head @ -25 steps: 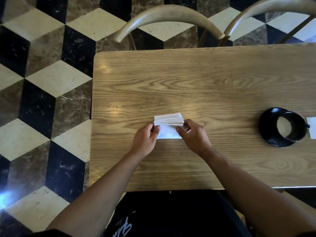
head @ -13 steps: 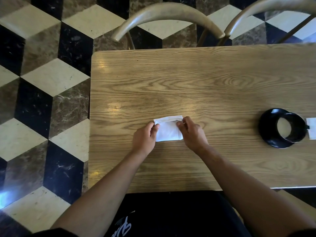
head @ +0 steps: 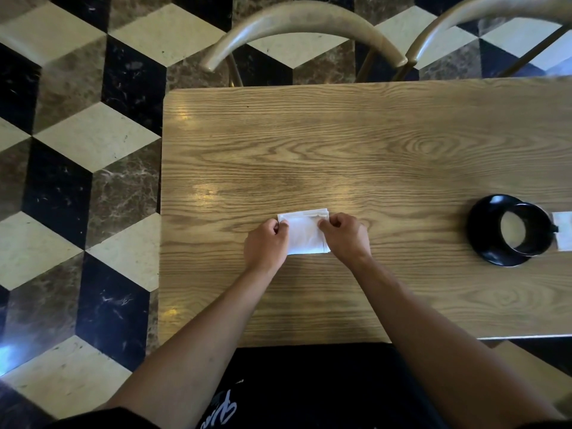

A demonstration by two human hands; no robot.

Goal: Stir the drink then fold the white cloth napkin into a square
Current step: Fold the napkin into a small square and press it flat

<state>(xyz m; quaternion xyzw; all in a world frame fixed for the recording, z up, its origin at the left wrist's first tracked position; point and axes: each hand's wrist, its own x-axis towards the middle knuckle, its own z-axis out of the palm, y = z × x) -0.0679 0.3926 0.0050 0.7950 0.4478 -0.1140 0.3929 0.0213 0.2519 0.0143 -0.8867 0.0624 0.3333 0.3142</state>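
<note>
A white cloth napkin (head: 306, 233) lies flat in a compact, nearly square packet on the near left part of a wooden table (head: 371, 150), its layered edges lined up along the far side. A second ago the top portion stood lifted with its stacked layers fanned open; half a second ago it had come down, and now it is pressed flat. The person's left hand (head: 266, 243) is curled at the packet's left edge, fingertips pinching its far left corner, while the right hand (head: 345, 235) is curled over the right edge, fingertips nipping the far right corner. Both hands hold the cloth against the tabletop, neither one let go.

The fold appears to be in its closing stage: the last flap is down and what remains is probably squaring the corners and setting the crease.

Well apart to the right, a black cup (head: 523, 232) holding a pale drink sits on a black saucer (head: 489, 239), with a white slip (head: 563, 235) just beside it at the frame's edge. No spoon or stirrer can be made out there. Two curved wooden chair backs (head: 303, 23) stand beyond the table, over a cube-patterned marble floor (head: 77, 150).
</note>
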